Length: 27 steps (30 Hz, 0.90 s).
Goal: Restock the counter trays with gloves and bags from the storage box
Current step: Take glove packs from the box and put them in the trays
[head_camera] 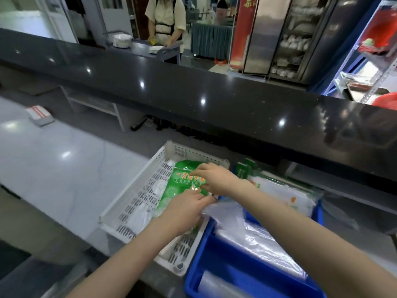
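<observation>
**Both hands on a green glove packet in the white tray**

Nearest, a blue bin [211,252] holds loose clear bags [257,239], with a stack of printed bags [285,194] at its far end. Just left of it, touching side to side, sits a white slotted tray [137,201] on the grey worktop. A green packet [182,181] lies flat inside this tray, over some white plastic.

The left hand [184,211] rests on the near part of the packet, fingers straight and together, pointing right. The right hand [217,179] reaches across from the bin side onto the packet's far part. Its fingers are bent with the tips on the wrapper and the thumb tucked low. I cannot tell whether they pinch it.

Beyond runs a raised black counter [214,100]. Past that, a person [165,18] stands at a cart with stacked plates [122,40].
</observation>
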{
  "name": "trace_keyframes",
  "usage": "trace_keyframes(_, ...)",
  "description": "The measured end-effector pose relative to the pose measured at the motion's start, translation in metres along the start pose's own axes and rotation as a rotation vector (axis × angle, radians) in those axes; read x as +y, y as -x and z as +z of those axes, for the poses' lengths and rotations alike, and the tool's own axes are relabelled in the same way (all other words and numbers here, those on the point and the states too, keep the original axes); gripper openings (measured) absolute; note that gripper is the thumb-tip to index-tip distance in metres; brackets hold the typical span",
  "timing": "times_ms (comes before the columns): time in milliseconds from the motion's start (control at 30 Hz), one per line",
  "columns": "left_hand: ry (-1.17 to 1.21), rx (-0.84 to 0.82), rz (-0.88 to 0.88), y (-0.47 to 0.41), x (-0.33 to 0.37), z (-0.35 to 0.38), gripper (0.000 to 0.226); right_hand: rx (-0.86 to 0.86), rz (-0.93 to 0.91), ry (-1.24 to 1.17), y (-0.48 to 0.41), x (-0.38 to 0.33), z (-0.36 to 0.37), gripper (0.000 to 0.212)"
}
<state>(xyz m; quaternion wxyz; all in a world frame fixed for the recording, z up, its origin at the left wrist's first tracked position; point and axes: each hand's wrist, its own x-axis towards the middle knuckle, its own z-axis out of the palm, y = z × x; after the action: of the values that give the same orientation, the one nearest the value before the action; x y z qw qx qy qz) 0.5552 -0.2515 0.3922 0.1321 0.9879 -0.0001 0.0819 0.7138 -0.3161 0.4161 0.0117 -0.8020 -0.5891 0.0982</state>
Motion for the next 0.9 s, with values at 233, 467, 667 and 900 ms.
trace_keyframes(233, 0.021, 0.017, -0.050, 0.027, -0.019, 0.009, 0.059, -0.213, -0.208, 0.072, -0.053, -0.054, 0.019, 0.068)
trace_keyframes(467, 0.044, 0.004, -0.043, 0.039, -0.029, 0.013, 0.056, -0.298, -0.256, 0.279, -0.069, -0.064, 0.015, 0.061)
trace_keyframes(667, 0.025, 0.035, 0.000, 0.033, -0.028, -0.002, 0.048, -0.053, -0.249, 0.247, -0.058, -0.050, -0.002, 0.037)
trace_keyframes(900, 0.008, 0.073, 0.041, 0.012, -0.020, -0.015, 0.050, 0.220, -0.131, 0.130, -0.029, -0.035, -0.046, 0.020)
